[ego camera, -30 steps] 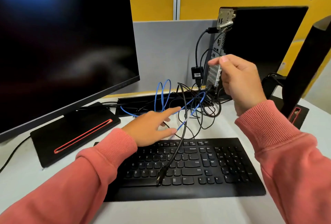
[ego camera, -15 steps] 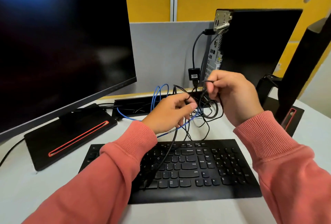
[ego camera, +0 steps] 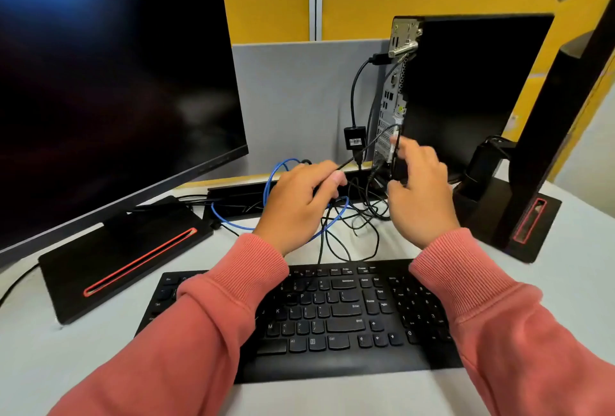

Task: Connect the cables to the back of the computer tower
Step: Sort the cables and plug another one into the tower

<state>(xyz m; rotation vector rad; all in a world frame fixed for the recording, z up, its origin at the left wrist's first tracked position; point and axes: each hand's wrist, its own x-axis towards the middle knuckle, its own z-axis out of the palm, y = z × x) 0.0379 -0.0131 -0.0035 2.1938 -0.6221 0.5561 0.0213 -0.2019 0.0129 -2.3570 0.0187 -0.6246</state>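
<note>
Computer tower (ego camera: pixel 466 92) stands upright, back panel facing left. Your right hand (ego camera: pixel 420 189) pinches a black cable (ego camera: pixel 372 141) plug right at its lower ports; your left hand (ego camera: pixel 301 201) grips cable slack just left, above the tangle (ego camera: pixel 352 216).

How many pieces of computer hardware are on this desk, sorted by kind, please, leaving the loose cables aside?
Monitors: 2, the left monitor and the right monitor, seen edge-on
Keyboard: 1
Computer tower: 1
Black adapter box hanging on a cable: 1
Total: 5
</note>
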